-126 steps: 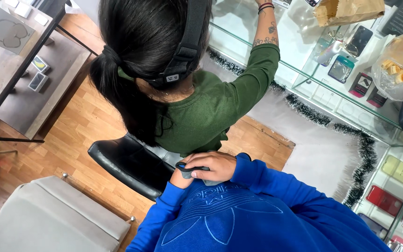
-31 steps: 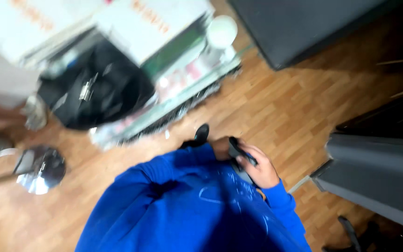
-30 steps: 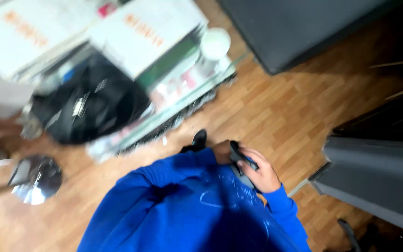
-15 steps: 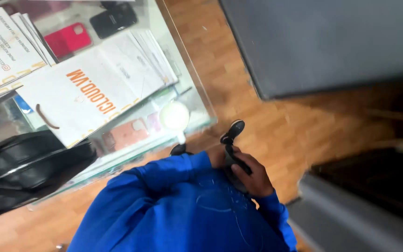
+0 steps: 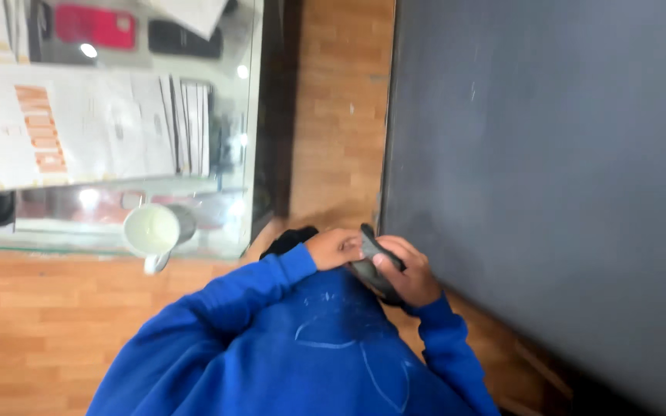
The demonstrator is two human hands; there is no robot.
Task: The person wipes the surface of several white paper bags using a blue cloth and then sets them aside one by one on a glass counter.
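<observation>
The dark slim device [image 5: 371, 266] is gripped between both hands, its long axis slanting from the left hand [image 5: 333, 248] down under the closed fingers of the right hand [image 5: 408, 273].

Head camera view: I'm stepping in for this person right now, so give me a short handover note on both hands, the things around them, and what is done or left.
Left hand: at the chest, fingers touching the dark handheld device.
Right hand: wrapped around the same device, thumb on top.
Both sleeves are blue.
Nearby: glass counter to the left, with a white cup near its corner, papers and phone cases under the glass. A dark grey panel is to the right; wooden floor below.
Done: device is in hand.
Left: cannot tell what it is or its state.
</observation>
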